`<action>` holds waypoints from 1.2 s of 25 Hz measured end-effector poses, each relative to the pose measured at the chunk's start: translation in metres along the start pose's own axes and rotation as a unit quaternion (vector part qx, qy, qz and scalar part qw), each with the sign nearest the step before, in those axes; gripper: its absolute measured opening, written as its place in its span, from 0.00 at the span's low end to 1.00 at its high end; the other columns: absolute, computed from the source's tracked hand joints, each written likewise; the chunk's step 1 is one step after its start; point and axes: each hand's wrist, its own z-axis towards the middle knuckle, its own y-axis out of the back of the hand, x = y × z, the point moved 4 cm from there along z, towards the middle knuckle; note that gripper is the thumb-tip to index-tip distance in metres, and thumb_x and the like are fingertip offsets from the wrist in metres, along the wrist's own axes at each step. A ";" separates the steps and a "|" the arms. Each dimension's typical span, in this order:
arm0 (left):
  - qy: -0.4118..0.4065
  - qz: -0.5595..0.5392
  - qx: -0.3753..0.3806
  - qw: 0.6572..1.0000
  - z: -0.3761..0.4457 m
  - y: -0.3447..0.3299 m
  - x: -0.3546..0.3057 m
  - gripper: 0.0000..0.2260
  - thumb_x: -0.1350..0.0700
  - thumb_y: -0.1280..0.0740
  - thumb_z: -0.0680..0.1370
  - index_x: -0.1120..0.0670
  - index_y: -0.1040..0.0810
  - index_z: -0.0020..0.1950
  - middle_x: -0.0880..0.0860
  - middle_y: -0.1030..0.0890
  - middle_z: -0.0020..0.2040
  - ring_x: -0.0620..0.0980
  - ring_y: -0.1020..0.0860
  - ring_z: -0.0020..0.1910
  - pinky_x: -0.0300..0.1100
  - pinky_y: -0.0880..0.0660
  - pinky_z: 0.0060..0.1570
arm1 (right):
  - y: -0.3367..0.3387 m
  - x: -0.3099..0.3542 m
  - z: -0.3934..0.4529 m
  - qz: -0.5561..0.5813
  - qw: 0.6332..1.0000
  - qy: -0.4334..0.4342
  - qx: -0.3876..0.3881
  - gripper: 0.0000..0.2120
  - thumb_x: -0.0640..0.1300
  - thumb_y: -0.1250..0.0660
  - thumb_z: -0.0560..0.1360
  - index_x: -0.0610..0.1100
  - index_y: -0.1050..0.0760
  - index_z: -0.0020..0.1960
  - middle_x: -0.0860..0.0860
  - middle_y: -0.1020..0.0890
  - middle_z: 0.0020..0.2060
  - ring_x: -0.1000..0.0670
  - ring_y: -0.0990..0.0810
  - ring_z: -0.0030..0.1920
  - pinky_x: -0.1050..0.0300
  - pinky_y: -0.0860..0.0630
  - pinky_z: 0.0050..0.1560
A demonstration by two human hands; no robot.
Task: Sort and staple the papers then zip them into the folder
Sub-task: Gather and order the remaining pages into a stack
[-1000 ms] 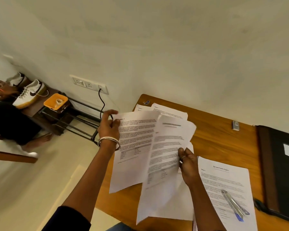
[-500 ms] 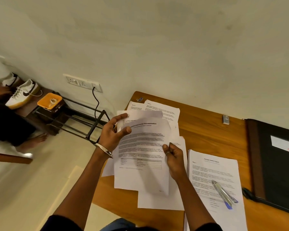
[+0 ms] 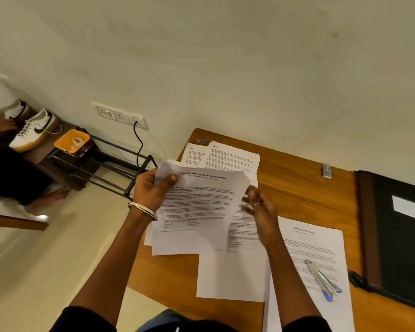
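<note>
Left hand (image 3: pixel 151 190) pinching the upper left corner of a small sheaf of papers (image 3: pixel 201 207), thumb on top across the printed face, fingers underneath; top sheet headed "Sample Internship Documentation". Right hand (image 3: pixel 261 212) blurred at the sheaf's right edge, fingers loosely spread, seemingly released and not clamping any sheet, contact with the edge unclear. Sheaf held just above the bench (image 3: pixel 297 188), tilted, lower edges fanned and misaligned.

Handling, as a judgement: thin office paper, very light, floppy, sags away from a single corner hold, sheets slide on each other, crease easily. Best taken by opposite edges with both hands, then tapped square on the bench before stapling at a top corner.

Pose: left forearm reaching forward with a bangle (image 3: pixel 143 209) at the wrist, palm turned inward; right forearm angled in from lower right, ring on one finger.

Outward: more loose sheets (image 3: pixel 225 156) flat near the bench's far left corner, a blank-looking sheet (image 3: pixel 233 276) under the sheaf, another report (image 3: pixel 316 245) at right with the stapler (image 3: pixel 321 279) lying on it, black folder (image 3: pixel 398 236) at far right.
</note>
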 end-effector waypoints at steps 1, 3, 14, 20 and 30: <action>0.006 -0.003 0.012 1.000 0.000 0.000 -0.001 0.05 0.58 0.29 0.71 0.55 0.21 0.46 0.56 0.18 0.43 0.57 0.19 0.42 0.49 0.20 0.41 | 0.002 0.017 0.004 -0.018 0.999 0.040 -0.029 0.15 0.47 0.31 0.75 0.52 0.24 0.62 0.50 0.19 0.58 0.46 0.21 0.59 0.48 0.21 0.56; 0.017 -0.012 0.025 0.999 -0.001 -0.005 -0.002 0.04 0.58 0.29 0.71 0.55 0.21 0.44 0.55 0.18 0.41 0.55 0.19 0.40 0.47 0.19 0.39 | -0.009 0.046 0.011 -0.054 0.993 0.105 -0.006 0.18 0.43 0.29 0.74 0.50 0.26 0.63 0.48 0.21 0.60 0.47 0.22 0.61 0.45 0.21 0.58; -0.010 -0.011 0.022 1.000 0.002 0.009 -0.002 0.08 0.63 0.32 0.73 0.54 0.20 0.49 0.47 0.16 0.43 0.48 0.18 0.42 0.37 0.20 0.37 | -0.020 0.068 0.000 0.059 0.986 0.113 -0.106 0.08 0.33 0.31 0.73 0.38 0.19 0.52 0.49 0.15 0.48 0.51 0.16 0.51 0.58 0.19 0.49; -0.009 0.013 -0.012 1.000 0.005 0.014 0.000 0.08 0.64 0.31 0.73 0.51 0.21 0.47 0.48 0.19 0.44 0.45 0.20 0.42 0.34 0.21 0.37 | -0.029 0.078 -0.003 0.185 0.981 0.038 -0.055 0.10 0.32 0.31 0.73 0.41 0.21 0.53 0.45 0.15 0.50 0.46 0.16 0.53 0.53 0.18 0.43; -0.013 0.031 -0.069 0.997 0.009 0.024 0.004 0.09 0.64 0.32 0.73 0.62 0.22 0.53 0.48 0.20 0.41 0.43 0.22 0.40 0.27 0.24 0.34 | -0.038 0.069 0.000 0.208 0.972 -0.110 -0.024 0.14 0.33 0.29 0.70 0.41 0.21 0.55 0.44 0.16 0.54 0.44 0.17 0.53 0.51 0.18 0.50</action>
